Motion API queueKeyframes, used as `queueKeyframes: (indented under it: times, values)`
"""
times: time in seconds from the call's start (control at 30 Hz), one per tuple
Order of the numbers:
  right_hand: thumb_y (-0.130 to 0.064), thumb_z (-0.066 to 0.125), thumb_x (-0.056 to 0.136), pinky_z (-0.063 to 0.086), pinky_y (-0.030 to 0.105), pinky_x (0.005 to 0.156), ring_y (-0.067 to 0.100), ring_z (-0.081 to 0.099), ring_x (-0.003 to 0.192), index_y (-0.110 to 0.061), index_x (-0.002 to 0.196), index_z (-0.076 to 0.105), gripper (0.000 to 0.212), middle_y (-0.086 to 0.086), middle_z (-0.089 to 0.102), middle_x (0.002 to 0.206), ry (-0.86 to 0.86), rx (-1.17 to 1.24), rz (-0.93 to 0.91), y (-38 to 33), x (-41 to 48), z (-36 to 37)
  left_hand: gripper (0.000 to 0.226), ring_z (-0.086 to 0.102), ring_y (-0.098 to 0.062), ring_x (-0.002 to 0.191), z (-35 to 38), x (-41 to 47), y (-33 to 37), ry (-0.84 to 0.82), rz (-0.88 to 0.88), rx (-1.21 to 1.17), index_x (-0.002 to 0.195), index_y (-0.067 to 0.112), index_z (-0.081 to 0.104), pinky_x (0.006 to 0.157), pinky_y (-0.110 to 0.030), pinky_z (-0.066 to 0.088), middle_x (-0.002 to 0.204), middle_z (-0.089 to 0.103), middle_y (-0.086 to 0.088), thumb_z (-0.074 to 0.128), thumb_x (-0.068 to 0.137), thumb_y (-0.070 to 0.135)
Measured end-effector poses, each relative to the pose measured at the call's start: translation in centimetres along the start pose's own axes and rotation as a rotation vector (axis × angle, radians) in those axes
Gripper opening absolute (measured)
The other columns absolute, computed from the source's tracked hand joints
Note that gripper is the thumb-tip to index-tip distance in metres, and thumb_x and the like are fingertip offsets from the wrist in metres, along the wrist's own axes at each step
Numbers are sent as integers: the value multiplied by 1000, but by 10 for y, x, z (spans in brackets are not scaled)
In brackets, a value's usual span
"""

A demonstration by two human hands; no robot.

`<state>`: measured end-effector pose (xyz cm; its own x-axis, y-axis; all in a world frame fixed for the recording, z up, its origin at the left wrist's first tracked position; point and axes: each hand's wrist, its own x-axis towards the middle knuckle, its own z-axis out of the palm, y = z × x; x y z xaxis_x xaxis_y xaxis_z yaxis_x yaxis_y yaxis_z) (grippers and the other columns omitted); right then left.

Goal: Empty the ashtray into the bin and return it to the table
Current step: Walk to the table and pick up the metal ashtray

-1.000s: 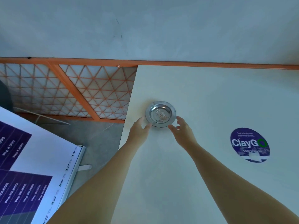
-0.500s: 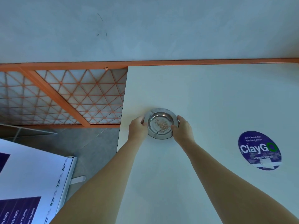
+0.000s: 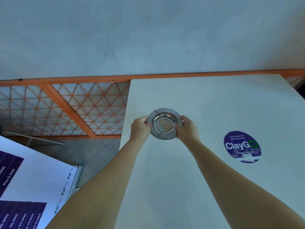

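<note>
Fingers: both hands, left hand [image 3: 140, 128] and right hand [image 3: 188, 129], now grasp the ashtray [image 3: 165, 123] rim; a second ago they only reached.
Meaning: ready to lift off the table [image 3: 214, 104]; ash [image 3: 165, 125] still inside.

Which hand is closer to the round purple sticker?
Right. The right hand grips the ashtray on the side facing the sticker; the left hand grips its far side.

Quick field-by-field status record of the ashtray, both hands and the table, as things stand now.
ashtray: round metal dish, upright, near the table's left edge
contents: small tan bits in the bowl, not emptied
left hand: gripping the left rim
right hand: gripping the right rim
table: white top with a purple ClayGo sticker to the right
bin: not in view
</note>
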<state>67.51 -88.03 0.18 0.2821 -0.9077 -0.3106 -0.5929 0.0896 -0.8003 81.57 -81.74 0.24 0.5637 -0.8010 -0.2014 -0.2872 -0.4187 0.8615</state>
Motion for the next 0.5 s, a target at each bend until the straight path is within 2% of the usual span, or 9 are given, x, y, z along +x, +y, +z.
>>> queueKeyframes:
  times: [0.1,0.17,0.23,0.33,0.43,0.5]
  values:
    - [-8,45,90,48,34,72,34,61,92,-5,125,49,36,24,61,117,17,-11,-63,-4,-25,-25,24,45,-21,72,0,-25,20,16,40,21,83,-11,58,73,-35,44,75,49,-14,46,88,9]
    - [-5,44,89,51,33,58,33,60,70,-3,115,54,29,22,64,103,34,-14,-108,-6,-46,-45,23,50,-22,72,2,-46,33,36,74,20,85,-11,60,77,-41,52,74,52,-14,47,87,8]
    - [-3,42,88,48,32,51,26,54,55,-1,108,56,24,19,63,89,49,-24,-146,-5,-69,-64,19,57,-22,67,7,-71,46,50,101,-23,84,-7,62,80,-42,56,69,57,-11,48,87,6]
    - [-2,41,88,43,27,43,23,52,51,-2,105,57,23,14,61,84,83,-39,-177,2,-99,-90,16,59,-5,50,15,-108,58,53,125,-81,79,6,65,72,-31,58,60,57,0,50,86,3]
    - [-3,40,89,38,21,36,19,51,47,-2,106,57,24,13,60,84,110,-38,-177,15,-133,-113,16,60,-3,48,28,-144,67,11,132,-104,79,7,64,66,-22,57,62,57,0,51,85,1]
    - [-2,40,89,35,14,30,18,51,46,-2,105,57,24,12,59,85,125,-32,-150,25,-154,-128,14,61,-1,46,36,-164,74,-28,131,-94,79,5,63,68,-24,57,64,58,-2,52,85,2]
